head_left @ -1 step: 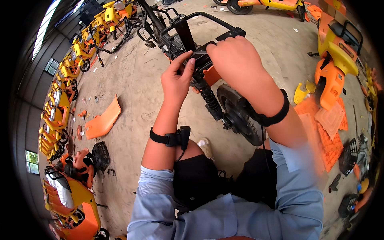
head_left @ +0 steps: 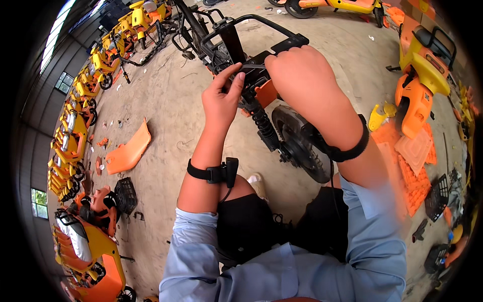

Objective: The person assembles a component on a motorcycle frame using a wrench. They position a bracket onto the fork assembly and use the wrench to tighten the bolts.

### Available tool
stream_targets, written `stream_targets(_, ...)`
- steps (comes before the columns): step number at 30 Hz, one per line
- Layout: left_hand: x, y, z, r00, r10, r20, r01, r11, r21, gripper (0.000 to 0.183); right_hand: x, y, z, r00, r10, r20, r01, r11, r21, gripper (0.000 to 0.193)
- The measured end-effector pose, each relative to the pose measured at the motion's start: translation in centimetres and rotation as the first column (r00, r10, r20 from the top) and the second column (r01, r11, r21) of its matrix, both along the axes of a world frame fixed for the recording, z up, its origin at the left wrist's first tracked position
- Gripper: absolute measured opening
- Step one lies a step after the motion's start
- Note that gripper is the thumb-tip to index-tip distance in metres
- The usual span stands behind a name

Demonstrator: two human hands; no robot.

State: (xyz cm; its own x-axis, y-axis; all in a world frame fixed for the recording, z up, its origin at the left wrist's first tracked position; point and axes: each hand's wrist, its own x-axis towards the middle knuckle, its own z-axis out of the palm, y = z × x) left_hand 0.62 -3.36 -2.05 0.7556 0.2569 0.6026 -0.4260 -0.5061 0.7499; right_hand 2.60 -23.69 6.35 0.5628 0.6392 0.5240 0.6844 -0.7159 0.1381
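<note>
A stripped scooter frame of black tubing stands in front of me, its rear end toward me. Below its rear carrier hang an orange panel, a coil-spring shock absorber and the rear wheel. My right hand is closed in a fist around one end of a thin dark bar-like tool. My left hand is closed too, thumb and forefinger bent together at the tool's other end. What its fingertips grip is hidden.
Rows of yellow and orange scooters line the left wall. A curved orange panel and a black basket lie on the floor at left. At right are another scooter, orange panels and scattered parts.
My right fist has shifted slightly to the right, showing more of the thin bar between my hands. The left hand has barely moved.
</note>
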Motion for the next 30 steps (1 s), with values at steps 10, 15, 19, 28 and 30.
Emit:
stream_targets(10,-0.3,-2.1,0.8,1.0,-0.015,0.005,0.015,0.995,-0.104,0.025,-7.9,3.9,-2.0,0.957,0.282,0.064,-0.287,0.953,0.095,0.025)
stream_targets(15,-3.2,-4.2,4.2,0.918,-0.379,-0.118,0.3,0.856,-0.421,0.037,-5.8,7.4,-4.0,0.867,0.449,0.217,-0.498,0.782,0.374,0.034)
stream_targets(19,-2.4,-3.0,3.3,0.817,-0.577,-0.006,0.475,0.678,-0.561,0.042,-5.1,7.8,-2.7,0.857,0.511,0.07,-0.48,0.74,0.472,0.031)
stream_targets(28,1.1,-0.2,0.3,0.953,-0.293,-0.074,0.246,0.894,-0.374,0.035,3.3,2.0,-3.7,0.943,0.274,-0.187,-0.144,0.846,0.513,0.038)
stream_targets(30,0.9,-0.2,0.4,0.954,-0.285,-0.089,0.22,0.873,-0.436,0.036,3.0,2.3,-4.6,0.898,0.384,-0.212,-0.231,0.825,0.516,0.051)
